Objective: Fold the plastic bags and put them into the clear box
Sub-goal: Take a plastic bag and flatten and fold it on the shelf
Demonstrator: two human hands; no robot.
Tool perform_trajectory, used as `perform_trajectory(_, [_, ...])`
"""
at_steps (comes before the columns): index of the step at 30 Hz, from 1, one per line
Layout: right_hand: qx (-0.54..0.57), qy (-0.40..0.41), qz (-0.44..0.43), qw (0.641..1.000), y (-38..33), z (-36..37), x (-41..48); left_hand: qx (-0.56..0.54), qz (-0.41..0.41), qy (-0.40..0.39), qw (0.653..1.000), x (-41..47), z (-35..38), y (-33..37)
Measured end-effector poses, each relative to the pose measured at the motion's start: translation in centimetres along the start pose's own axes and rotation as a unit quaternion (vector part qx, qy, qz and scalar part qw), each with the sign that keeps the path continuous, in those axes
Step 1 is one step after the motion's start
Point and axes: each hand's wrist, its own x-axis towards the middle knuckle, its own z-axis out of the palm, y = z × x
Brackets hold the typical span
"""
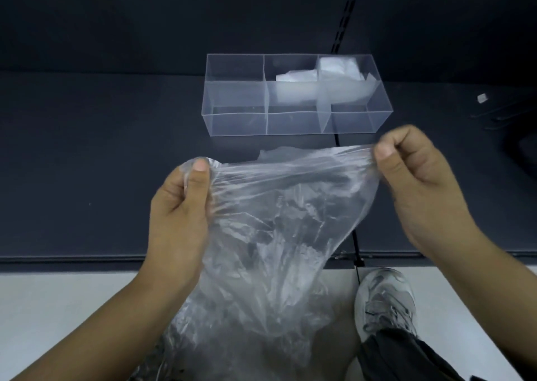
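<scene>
A crinkled clear plastic bag [276, 229] hangs spread in the air in front of the dark table. My left hand [177, 206] pinches its upper left corner between thumb and fingers. My right hand [418, 177] pinches the upper right corner, so the top edge is stretched between them. Behind the bag, a clear box [241, 119] with several compartments stands on the table. Folded whitish plastic bags [334, 72] lie in its middle and right rear compartments; the left and front compartments look empty.
The dark table [87, 162] ends at a front edge just below my hands; pale floor lies beneath. My grey shoe [386, 302] and dark trouser leg show at lower right. A small white scrap [482, 98] lies at the table's far right.
</scene>
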Motion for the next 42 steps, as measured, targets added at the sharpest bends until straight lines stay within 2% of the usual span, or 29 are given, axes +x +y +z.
perform_trajectory(2, [-0.022, 0.039, -0.014, 0.999, -0.7, 0.6, 0.1, 0.029, 0.022, 0.022, 0.999, 0.0, -0.1, 0.2])
perform_trajectory(4, [-0.023, 0.047, -0.001, 0.999, -1.3, 1.5, 0.3, 0.121, 0.091, 0.046, 0.987, 0.5, -0.2, 0.8])
perform_trajectory(5, [-0.020, 0.034, 0.009, 0.999, -1.7, 2.0, 0.4, 0.168, 0.126, 0.027, 0.977, 0.8, -0.2, 1.6])
perform_trajectory(6, [-0.015, 0.015, 0.017, 1.000, -1.9, 2.5, 0.6, 0.202, 0.150, -0.027, 0.967, 1.2, 0.1, 2.5])
perform_trajectory(8, [0.008, -0.037, 0.032, 0.999, -2.2, 3.7, 1.0, 0.215, 0.137, -0.199, 0.946, 2.0, 1.3, 3.7])
perform_trajectory(10, [0.029, -0.082, 0.044, 0.995, -2.1, 4.5, 1.7, 0.144, 0.056, -0.348, 0.925, 2.5, 2.8, 4.7])
perform_trajectory(11, [0.025, -0.092, 0.053, 0.994, -1.8, 4.5, 2.2, 0.097, 0.013, -0.360, 0.928, 2.8, 3.3, 4.7])
perform_trajectory(15, [-0.049, -0.050, 0.151, 0.986, 1.4, 2.1, 4.1, 0.077, -0.040, -0.176, 0.981, 4.8, 2.5, 1.9])
perform_trajectory(17, [-0.110, -0.016, 0.185, 0.976, 3.5, 0.3, 4.3, 0.105, -0.049, -0.103, 0.988, 5.6, 1.3, -0.2])
perform_trajectory(19, [-0.135, 0.005, 0.178, 0.975, 4.7, -1.4, 3.5, 0.140, -0.066, -0.054, 0.987, 6.2, 0.2, -2.1])
perform_trajectory(20, [-0.125, -0.008, 0.159, 0.979, 4.8, -2.0, 2.8, 0.147, -0.074, -0.037, 0.986, 6.4, -0.3, -2.9])
perform_trajectory(22, [-0.095, -0.091, 0.123, 0.984, 4.6, -2.7, 1.4, 0.155, -0.075, -0.007, 0.985, 6.7, -1.1, -4.0])
perform_trajectory(24, [-0.106, -0.203, 0.119, 0.966, 4.3, -2.7, 0.4, 0.165, -0.067, 0.013, 0.984, 6.9, -1.6, -4.7])
perform_trajectory(26, [-0.150, -0.274, 0.124, 0.942, 4.5, -2.3, -0.4, 0.178, -0.067, 0.019, 0.981, 7.0, -1.9, -5.2])
perform_trajectory(28, [-0.190, -0.283, 0.116, 0.933, 4.9, -1.3, -0.8, 0.186, -0.070, 0.027, 0.980, 7.2, -2.2, -5.6])
perform_trajectory(32, [-0.272, -0.243, 0.056, 0.929, 6.7, 0.3, -0.6, 0.197, -0.063, 0.034, 0.978, 7.5, -2.3, -5.8])
perform_trajectory(37, [-0.217, -0.328, 0.158, 0.906, 6.1, -3.1, 1.7, 0.188, -0.080, 0.056, 0.977, 8.3, -3.2, -5.8])
perform_trajectory(39, [-0.158, -0.281, 0.185, 0.928, 5.9, -4.8, 2.5, 0.176, -0.086, 0.061, 0.979, 8.7, -3.6, -5.9])
perform_trajectory(42, [-0.034, -0.138, 0.217, 0.966, 6.6, -5.5, 3.9, 0.162, -0.095, 0.046, 0.981, 8.9, -3.0, -6.1])
